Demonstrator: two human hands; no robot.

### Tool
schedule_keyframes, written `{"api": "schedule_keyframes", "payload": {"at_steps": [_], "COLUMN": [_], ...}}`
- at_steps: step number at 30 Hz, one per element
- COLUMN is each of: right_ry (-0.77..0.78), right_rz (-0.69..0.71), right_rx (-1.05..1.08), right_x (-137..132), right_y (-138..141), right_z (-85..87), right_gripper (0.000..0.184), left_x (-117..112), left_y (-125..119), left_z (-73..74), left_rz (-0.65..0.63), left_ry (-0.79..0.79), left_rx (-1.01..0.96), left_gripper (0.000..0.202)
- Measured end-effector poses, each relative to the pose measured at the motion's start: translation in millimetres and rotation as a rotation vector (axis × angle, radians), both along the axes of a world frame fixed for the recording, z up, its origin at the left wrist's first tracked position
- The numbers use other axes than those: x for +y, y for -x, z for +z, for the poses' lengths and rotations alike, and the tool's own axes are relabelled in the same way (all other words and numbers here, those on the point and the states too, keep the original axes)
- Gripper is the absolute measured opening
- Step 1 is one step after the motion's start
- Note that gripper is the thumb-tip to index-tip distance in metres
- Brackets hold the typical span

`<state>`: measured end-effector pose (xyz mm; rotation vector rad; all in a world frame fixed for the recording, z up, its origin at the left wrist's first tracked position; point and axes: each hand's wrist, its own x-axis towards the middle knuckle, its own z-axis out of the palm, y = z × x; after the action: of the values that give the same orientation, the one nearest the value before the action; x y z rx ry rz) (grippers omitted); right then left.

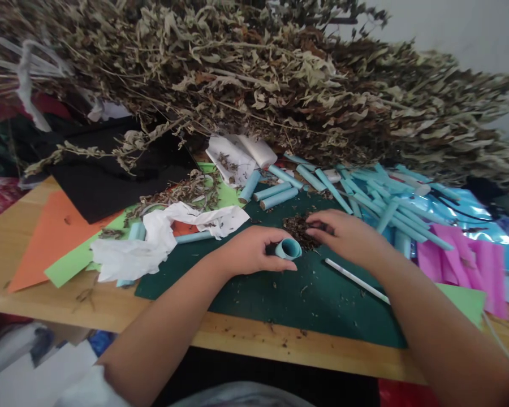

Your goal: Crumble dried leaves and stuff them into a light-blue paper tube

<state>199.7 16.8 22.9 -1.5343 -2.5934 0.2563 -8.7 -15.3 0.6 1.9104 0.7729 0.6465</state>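
My left hand (258, 250) is wrapped round a short, wide tube of rolled light-blue paper (289, 249), its open end facing right and toward me. At the edge of a small heap of crushed dried leaves (297, 226), my right hand (343, 233) has its thumb and fingers drawn together in a pinch on the crumbs. How much lies between those fingertips is hidden. Both hands are just above a dark green mat (254, 291). A thin white stick (356, 280) rests on the mat by my right forearm.
Dried leafy stalks (254, 73) are heaped along the back. Several slim blue paper rolls (390, 203) lie at the right, near folded pink paper (470, 260). Crumpled white tissue (152, 243), orange paper (55, 237) and a black sheet (123, 175) cover the left of the wooden table (237, 333).
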Motion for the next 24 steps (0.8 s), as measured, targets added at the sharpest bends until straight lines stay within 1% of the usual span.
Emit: {"api": "schedule_keyframes", "payload": {"at_steps": [1,3,5,7,9,13,15,20,24], "right_ry": [0.005,-0.062,-0.148,-0.177,-0.148,0.041,0.083,0.090,0.116], "right_rz": [-0.016,-0.032,-0.023,0.001,0.027,0.102,0.123,0.112,0.121], "right_rx": [-0.100,-0.247,-0.318,-0.347,-0.380,-0.450,-0.474,-0.474,-0.487], "right_x": [0.0,-2.4,-3.9,0.0,10.1,35.1,42.0,41.8,40.8], "right_y": [0.8,7.1,16.8,25.1,29.3,28.8,29.3,36.9,39.5], "right_z": [-5.1,-12.0,-14.9,-15.5,-15.1,-12.8,-10.6,-5.3,-6.1], "right_gripper": [0.022,0.025,0.028,0.031,0.034,0.041,0.042,0.040,0.040], "left_x": [-0.1,-0.3,-0.4,-0.5,-0.4,0.1,0.3,0.5,0.5], "left_y": [0.0,0.0,0.1,0.2,0.3,0.8,1.0,1.4,1.7], "left_z": [0.6,1.8,2.7,3.2,3.4,3.8,4.0,4.8,5.3], "left_rz": [0.001,0.006,0.012,0.020,0.021,-0.002,-0.006,-0.006,-0.023], "left_ry": [0.000,0.003,0.010,0.010,0.006,0.003,-0.001,-0.010,-0.028], "left_rx": [0.006,0.020,0.035,0.045,0.049,0.043,0.049,0.063,0.049], "left_gripper": [0.025,0.025,0.025,0.026,0.027,0.027,0.027,0.027,0.026]}}
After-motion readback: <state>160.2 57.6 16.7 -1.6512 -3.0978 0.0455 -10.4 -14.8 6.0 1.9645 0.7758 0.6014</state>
